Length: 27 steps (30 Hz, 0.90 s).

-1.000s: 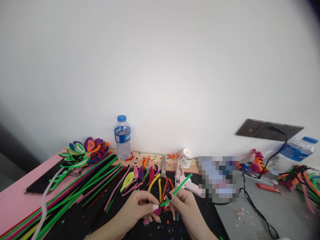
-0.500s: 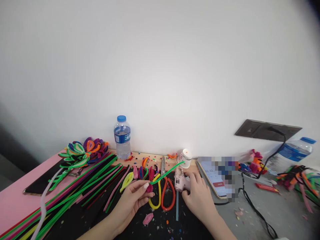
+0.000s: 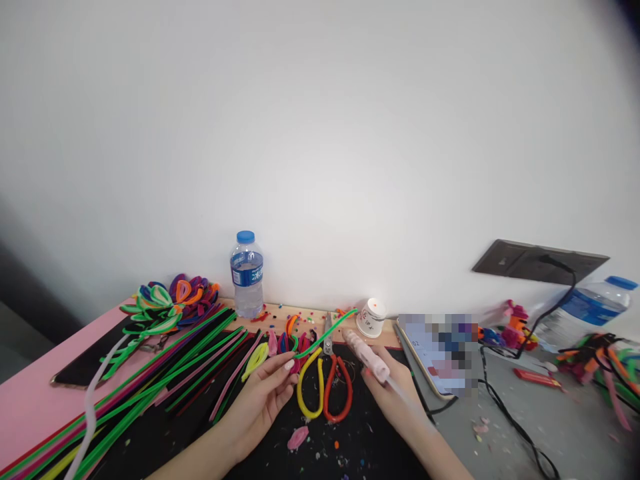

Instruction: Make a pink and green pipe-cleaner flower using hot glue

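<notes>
My left hand (image 3: pixel 270 393) pinches a green pipe cleaner (image 3: pixel 327 335), which slants up and to the right from the fingertips. Something dark pink shows by those fingers, mostly hidden. In my right hand (image 3: pixel 393 383) is a pale pink glue gun (image 3: pixel 369 357), its nozzle pointing up and left and a clear glue stick out of its back end. Between the hands lie scissors (image 3: pixel 324 393) with one yellow and one red handle. A small pink looped petal (image 3: pixel 298 438) rests on the black mat (image 3: pixel 280 460) below them.
Long pipe cleaners (image 3: pixel 165 380) cover the left side, with looped flowers (image 3: pixel 170 303) behind. A water bottle (image 3: pixel 247 277) and an upturned paper cup (image 3: pixel 371 319) stand near the wall. To the right are a phone (image 3: pixel 433 363), black cable (image 3: pixel 505 413) and red box cutter (image 3: pixel 537 379).
My right hand has closed around the glue gun and lifted it, turning its nozzle up and left. The green pipe cleaner has shifted slightly left and tilts more steeply.
</notes>
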Available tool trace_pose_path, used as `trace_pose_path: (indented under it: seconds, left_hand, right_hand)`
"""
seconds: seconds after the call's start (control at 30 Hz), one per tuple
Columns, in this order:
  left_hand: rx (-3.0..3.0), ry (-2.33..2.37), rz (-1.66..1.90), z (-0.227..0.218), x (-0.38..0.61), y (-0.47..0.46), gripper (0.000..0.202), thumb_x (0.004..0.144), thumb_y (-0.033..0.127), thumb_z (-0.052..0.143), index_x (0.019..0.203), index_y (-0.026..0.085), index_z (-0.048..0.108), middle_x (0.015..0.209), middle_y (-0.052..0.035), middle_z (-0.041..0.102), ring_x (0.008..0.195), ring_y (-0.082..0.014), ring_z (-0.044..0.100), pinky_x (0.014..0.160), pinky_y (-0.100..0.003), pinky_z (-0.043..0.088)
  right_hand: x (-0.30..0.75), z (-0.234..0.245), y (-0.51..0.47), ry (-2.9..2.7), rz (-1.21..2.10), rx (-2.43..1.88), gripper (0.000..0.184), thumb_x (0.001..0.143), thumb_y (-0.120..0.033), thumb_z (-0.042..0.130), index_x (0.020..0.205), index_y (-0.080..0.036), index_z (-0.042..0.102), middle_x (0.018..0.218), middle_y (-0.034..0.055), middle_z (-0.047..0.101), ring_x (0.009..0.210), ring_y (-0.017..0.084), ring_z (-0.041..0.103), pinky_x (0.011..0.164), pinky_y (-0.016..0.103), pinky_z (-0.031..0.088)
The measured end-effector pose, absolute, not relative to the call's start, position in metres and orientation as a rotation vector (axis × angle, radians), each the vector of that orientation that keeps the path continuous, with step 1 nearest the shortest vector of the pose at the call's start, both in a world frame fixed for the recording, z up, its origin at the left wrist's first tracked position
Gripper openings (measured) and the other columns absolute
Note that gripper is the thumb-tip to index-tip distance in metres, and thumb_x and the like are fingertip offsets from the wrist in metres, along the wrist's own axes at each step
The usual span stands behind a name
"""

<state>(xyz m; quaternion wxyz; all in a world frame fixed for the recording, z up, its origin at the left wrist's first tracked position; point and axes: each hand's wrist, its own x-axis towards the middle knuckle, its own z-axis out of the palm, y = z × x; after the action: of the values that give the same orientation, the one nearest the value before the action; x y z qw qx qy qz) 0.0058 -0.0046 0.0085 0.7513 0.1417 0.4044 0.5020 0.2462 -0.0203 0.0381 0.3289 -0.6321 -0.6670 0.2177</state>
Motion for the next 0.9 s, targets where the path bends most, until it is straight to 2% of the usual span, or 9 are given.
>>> trace_pose_path:
  seconds: [0.1,0.2,0.3,0.4,0.57,0.67,0.8,0.9]
  left_hand:
    - [0.285,0.848,1.090,0.008,0.004,-0.003,0.021,0.078,0.001,0.065,0.093,0.015,0.068,0.057,0.0026,0.064,0.051,-0.0073,0.063,0.050,-0.015,0.056]
    - [0.297,0.821,1.080,0.007,0.004,-0.003,0.022,0.073,0.005,0.071,0.092,0.016,0.068,0.055,0.0051,0.059,0.046,-0.0055,0.058,0.045,-0.014,0.052]
    - [0.330,0.812,1.079,0.006,0.005,-0.004,0.025,0.064,0.011,0.080,0.086,0.017,0.068,0.058,0.0055,0.059,0.046,-0.0046,0.056,0.044,-0.013,0.050]
    - [0.376,0.813,1.076,0.007,0.007,-0.006,0.029,0.057,0.019,0.086,0.080,0.017,0.069,0.059,0.0056,0.059,0.047,-0.0048,0.055,0.045,-0.013,0.048]
    - [0.440,0.821,1.048,0.010,0.010,-0.010,0.030,0.055,0.024,0.087,0.076,0.017,0.068,0.058,0.0054,0.059,0.048,-0.0049,0.053,0.046,-0.014,0.047]
    - [0.448,0.825,1.047,0.012,0.011,-0.011,0.030,0.054,0.025,0.087,0.075,0.017,0.067,0.057,0.0055,0.059,0.048,-0.0052,0.052,0.046,-0.014,0.046]
    - [0.467,0.825,1.041,0.013,0.011,-0.012,0.028,0.056,0.025,0.086,0.074,0.016,0.066,0.056,0.0053,0.059,0.049,-0.0055,0.052,0.047,-0.014,0.046]
    - [0.472,0.823,1.037,0.014,0.012,-0.011,0.027,0.057,0.025,0.085,0.073,0.016,0.066,0.055,0.0053,0.058,0.049,-0.0055,0.052,0.048,-0.014,0.045]
  right_hand:
    - [0.245,0.034,-0.022,-1.656,0.819,-1.424,0.010,0.077,-0.027,0.058,0.081,-0.020,0.063,0.072,0.0016,0.064,0.064,0.019,0.057,0.059,0.027,0.044]
    - [0.242,0.025,-0.025,-1.509,1.105,-1.331,0.025,0.071,-0.039,0.068,0.083,-0.017,0.065,0.060,-0.0003,0.059,0.051,0.015,0.050,0.049,0.025,0.041]
    - [0.235,0.016,-0.027,-1.415,1.357,-1.239,0.039,0.067,-0.049,0.070,0.083,-0.014,0.063,0.046,-0.0066,0.046,0.037,0.008,0.034,0.038,0.021,0.032]
    - [0.228,0.010,-0.029,-1.375,1.406,-1.199,0.044,0.066,-0.054,0.070,0.084,-0.013,0.061,0.042,-0.0093,0.040,0.035,0.005,0.028,0.035,0.019,0.028]
    - [0.222,0.004,-0.029,-1.411,1.346,-1.179,0.044,0.067,-0.052,0.071,0.088,-0.014,0.066,0.041,-0.0075,0.042,0.036,0.008,0.035,0.037,0.021,0.035]
    - [0.222,0.002,-0.029,-1.437,1.272,-1.204,0.046,0.069,-0.050,0.070,0.095,-0.013,0.068,0.047,-0.0030,0.052,0.041,0.012,0.046,0.042,0.024,0.043]
    - [0.224,0.000,-0.031,-1.432,1.197,-1.227,0.046,0.069,-0.048,0.071,0.098,-0.012,0.069,0.072,0.0074,0.069,0.064,0.022,0.062,0.062,0.034,0.053]
    - [0.225,-0.004,-0.031,-1.422,1.213,-1.204,0.046,0.070,-0.046,0.071,0.101,-0.012,0.068,0.092,0.0127,0.071,0.080,0.026,0.065,0.078,0.041,0.052]
